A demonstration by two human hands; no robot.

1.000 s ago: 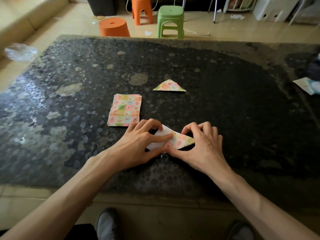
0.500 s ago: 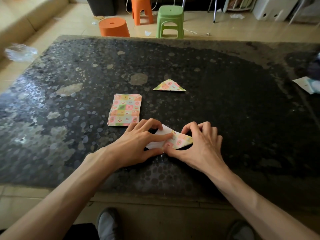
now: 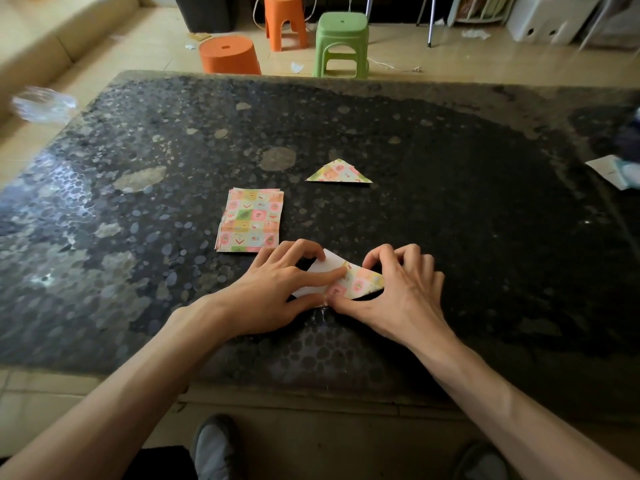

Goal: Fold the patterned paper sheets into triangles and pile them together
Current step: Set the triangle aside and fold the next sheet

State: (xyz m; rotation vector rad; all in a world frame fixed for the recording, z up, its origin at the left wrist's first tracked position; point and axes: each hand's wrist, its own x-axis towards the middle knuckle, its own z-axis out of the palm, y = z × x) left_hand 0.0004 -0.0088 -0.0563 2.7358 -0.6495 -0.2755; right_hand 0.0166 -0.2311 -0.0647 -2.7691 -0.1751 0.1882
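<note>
Fingers (image 3: 332,273) of left hand (image 3: 273,292), right hand (image 3: 405,292) hold half-folded sheet (image 3: 363,282).

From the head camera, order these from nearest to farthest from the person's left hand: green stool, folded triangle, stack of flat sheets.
1. stack of flat sheets, just beyond the left hand.
2. folded triangle, farther back and right.
3. green stool, on the floor past the table.
</note>
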